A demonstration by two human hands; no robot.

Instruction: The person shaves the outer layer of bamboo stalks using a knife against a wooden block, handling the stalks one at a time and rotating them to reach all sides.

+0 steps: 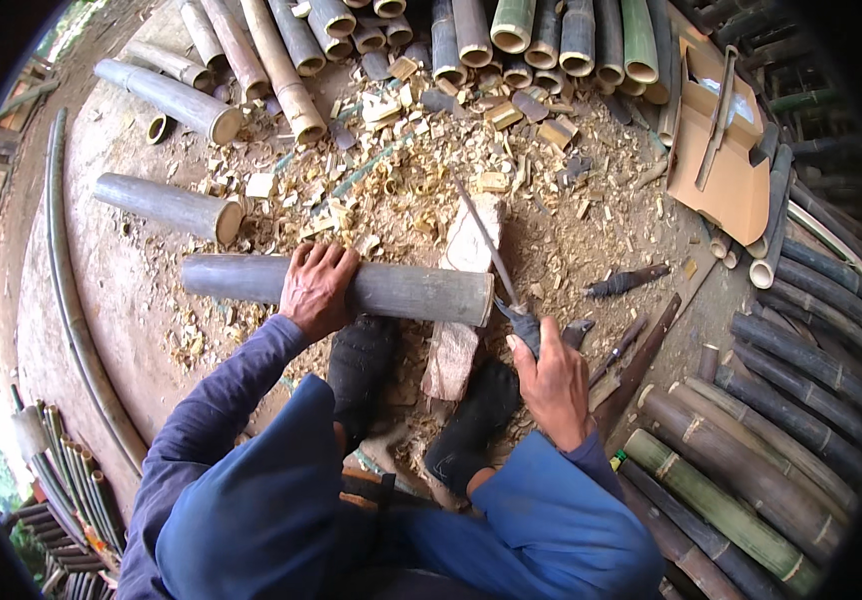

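I have a dark bamboo tube (411, 292) lying crosswise over the pale wooden block (451, 360), its right end reaching just past the block's right edge and most of its length out to the left. My left hand (318, 287) is left of the block, palm down, fingers bent over the tube and holding it; I cannot tell where the thumb sits underneath. My right hand (554, 375), just right of the block, is closed round the wrapped handle of a long knife (494, 255). The blade points away from me, slanting over the block's far part, close by the tube's cut end; I cannot tell whether steel and bamboo touch.

I take this as the shaving step, with the tube steadied and the blade brought up to its end. To my judgement, the next stroke calls for a firm left hold, so that the tube does not roll on the block, and for a blade angle that pares thinly, clear of the foot (476, 420) near the block's lower right side.

Wood chips (401, 190) litter the ground around the block's far end. Another tube (166, 208) lies well to its left, and a second wrapped-handle tool (628, 281) to its right.
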